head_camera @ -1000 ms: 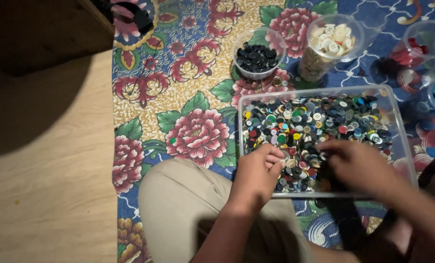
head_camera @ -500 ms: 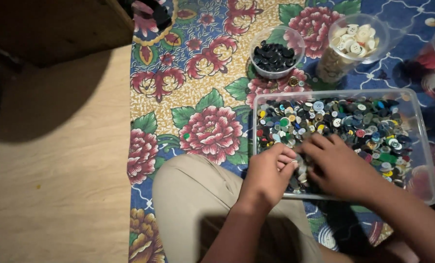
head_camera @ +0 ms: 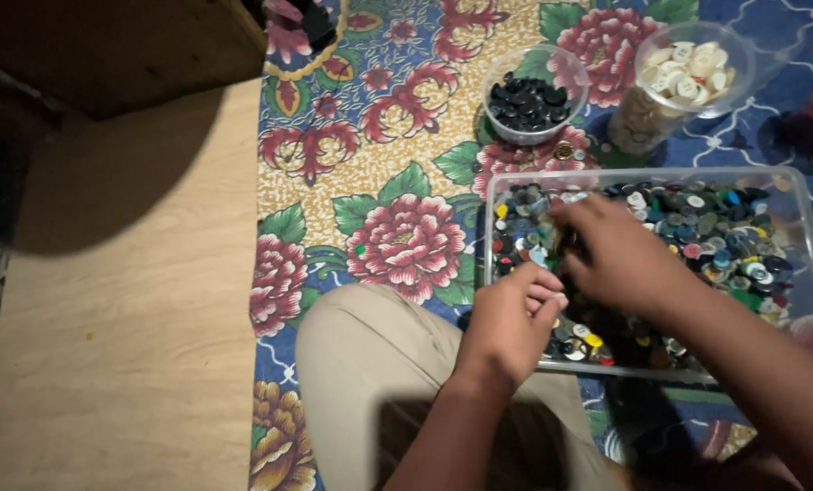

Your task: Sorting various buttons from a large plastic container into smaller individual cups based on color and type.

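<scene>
Person seated on a floral mat (head_camera: 397, 173) laid over a wooden floor (head_camera: 125, 318), one knee in tan trousers (head_camera: 370, 364) drawn up beside a clear plastic bin (head_camera: 811, 264). Bin holds a dense heap of mixed buttons (head_camera: 725, 236), many colours, no order to it.

Left hand (head_camera: 511, 323) rests at the bin's near edge, fingers curled together into a loose fist; whether a button sits inside the curl cannot be told. Right hand (head_camera: 620, 255) lies flat-ish over the heap toward the bin's left half, fingers bent down into the buttons; the tips are hidden from above, so grip or no grip cannot be told.

Beyond the bin, on the mat: a small clear bowl of black buttons (head_camera: 526, 102), partly filled, and just right of it a clear tub of white buttons (head_camera: 684, 77), filled near the rim. A red blur at the far right edge is too cut off to name.

Progress, judged from the lay: two colours pulled out into their own containers. The bin remains crowded, with dark and pale buttons visibly mixed through it, so the bulk of the sorting looks undone.
</scene>
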